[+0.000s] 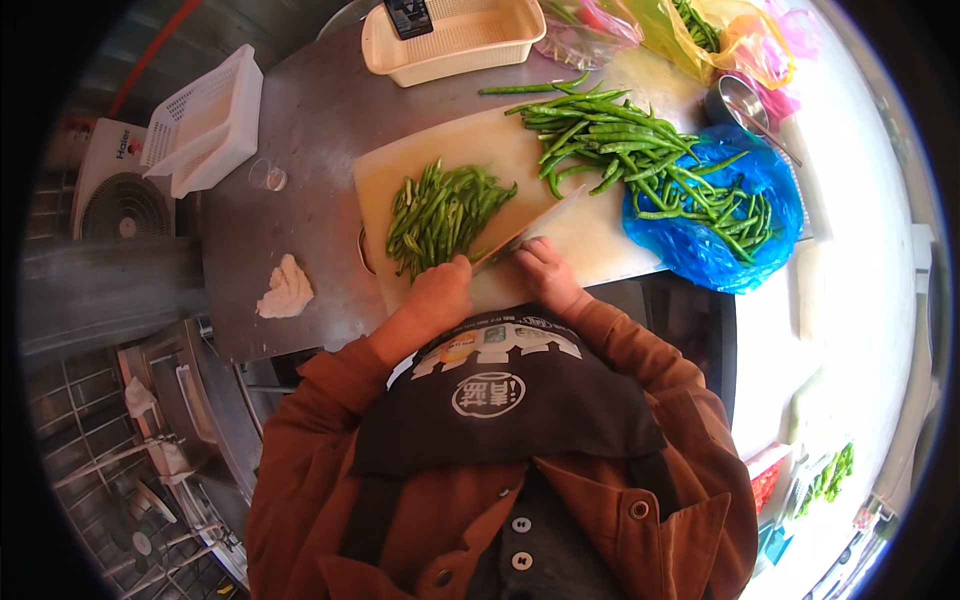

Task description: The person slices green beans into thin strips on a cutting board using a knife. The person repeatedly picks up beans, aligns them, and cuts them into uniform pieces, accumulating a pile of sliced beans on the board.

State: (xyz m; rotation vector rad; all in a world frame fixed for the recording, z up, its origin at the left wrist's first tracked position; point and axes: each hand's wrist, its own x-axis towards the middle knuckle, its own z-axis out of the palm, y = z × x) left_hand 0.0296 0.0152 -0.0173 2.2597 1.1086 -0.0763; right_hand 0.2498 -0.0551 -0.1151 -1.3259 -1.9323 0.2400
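Note:
My left hand (442, 289) grips the handle end of a kitchen knife (551, 215), whose blade slants away to the right over a pale cutting board (600, 236). My right hand (547, 271) is at the near side of the blade with its fingers curled; whether something is between them is hidden. Left of the blade lies a heap of cut green chili peppers (450, 214). Whole long green chili peppers (607, 135) are piled on the board's far right. More of them spill onto an open blue plastic bag (664, 251) beside the board.
The metal table (315, 165) carries a crumpled white cloth (286, 289), a small clear cup (268, 176) and a white plastic basket (217, 127). A cream basket (457, 64) with a phone (409, 16) stands at the back. Yellow plastic bags (675, 52) and a metal bowl (724, 105) are at far right.

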